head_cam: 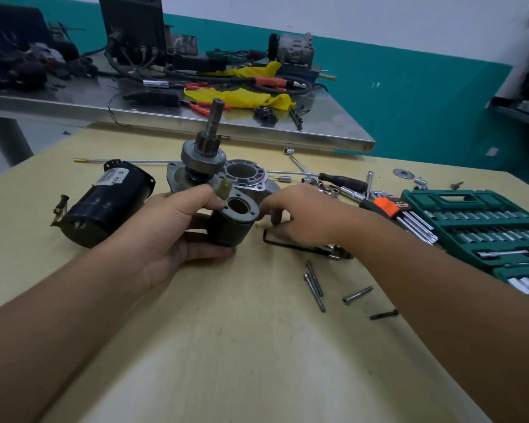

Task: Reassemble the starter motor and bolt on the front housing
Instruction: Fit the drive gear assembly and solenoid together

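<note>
- Starting nearest me: the loose bolts (314, 284) are lying on the wooden table (226, 346), on my side of the solenoid (231, 222) and off to its right, well apart from either hand. Nobody's touching those yet.
- I'm cradling the solenoid in my left hand (177, 233), fingers wrapped under and around its dark body, thumb pressing on top. Its long axis is running roughly upright, with the open bore facing up and a bit toward me.
- My right hand (300, 215) is sitting just right of the solenoid, fingertips curled down at the table beside the black hex key (290, 244). Can't tell if it's actually pinching anything.
- Just behind the solenoid, the pinion shaft (209, 138) is pointing straight up, long axis vertical, standing in the front housing (248, 175).
- Left of the solenoid, the black motor body (107, 203) is lying on its side.
- My guess: the right hand is nearer to the hex key and bolts, so it's doing the fetching.
</note>
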Tool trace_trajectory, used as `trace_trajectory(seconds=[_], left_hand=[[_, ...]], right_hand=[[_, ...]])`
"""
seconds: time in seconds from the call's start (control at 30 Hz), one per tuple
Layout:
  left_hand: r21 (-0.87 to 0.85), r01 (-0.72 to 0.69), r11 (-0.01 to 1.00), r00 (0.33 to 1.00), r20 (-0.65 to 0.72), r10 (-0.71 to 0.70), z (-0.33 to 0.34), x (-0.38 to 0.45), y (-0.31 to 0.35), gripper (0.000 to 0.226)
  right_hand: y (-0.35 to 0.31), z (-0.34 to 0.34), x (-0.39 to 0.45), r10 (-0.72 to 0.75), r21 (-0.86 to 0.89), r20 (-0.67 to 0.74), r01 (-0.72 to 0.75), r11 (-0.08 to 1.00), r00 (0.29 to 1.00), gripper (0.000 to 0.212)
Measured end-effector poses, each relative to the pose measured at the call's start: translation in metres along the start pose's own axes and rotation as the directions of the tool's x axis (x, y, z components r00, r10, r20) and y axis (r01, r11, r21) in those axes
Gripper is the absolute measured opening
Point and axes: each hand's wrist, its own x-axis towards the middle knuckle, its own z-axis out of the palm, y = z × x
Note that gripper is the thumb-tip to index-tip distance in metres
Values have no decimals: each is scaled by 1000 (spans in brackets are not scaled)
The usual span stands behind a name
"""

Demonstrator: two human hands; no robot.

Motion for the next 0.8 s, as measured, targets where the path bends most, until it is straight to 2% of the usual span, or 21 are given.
trace_trajectory(seconds=[0.17, 0.3, 0.4, 0.47, 0.53, 0.63, 0.7, 0.73, 0.77, 0.8], left_hand=[[-28, 9, 1000, 1000, -16, -10, -2, 0, 1, 31], [-26, 11, 1000, 1000, -12, -12, -2, 2, 0, 27], [-31, 17, 999, 1000, -8, -18, -3, 3, 0, 25], [-31, 10, 999, 1000, -4, -10, -4, 3, 0, 24], [-25, 4, 1000, 1000, 1, -4, -5, 4, 0, 24], [-26, -20, 999, 1000, 8, 20, -5, 4, -2, 23], [-26, -42, 999, 999, -6, 41, -3, 4, -5, 26], [-23, -51, 998, 999, -16, 50, -1, 4, -7, 29], [-23, -59, 998, 998, -23, 58, 0, 4, -8, 31], [-27, -65, 998, 998, -28, 64, 2, 4, -9, 32]], right_hand=[[-2, 5, 5, -19, 12, 71, 18, 1000, 997, 14], [1, 10, 6, -37, -66, 90, 43, 997, 995, 6], [2, 8, 3, -30, -98, 61, 36, 995, 998, 8], [1, -3, -5, -12, 9, -52, 13, 1000, 999, 3], [5, -26, -20, 72, 132, -215, -44, 990, 974, 6], [9, -61, -73, 253, 246, -480, -148, 958, 840, 10], [-10, -54, -121, 218, 239, -594, -90, 967, 775, 18], [-28, -36, -145, 174, 258, -569, -27, 966, 804, 27], [-53, -11, -167, 145, 298, -472, 3, 955, 869, 36], [-77, 19, -184, 88, 232, -409, 11, 973, 908, 41]])
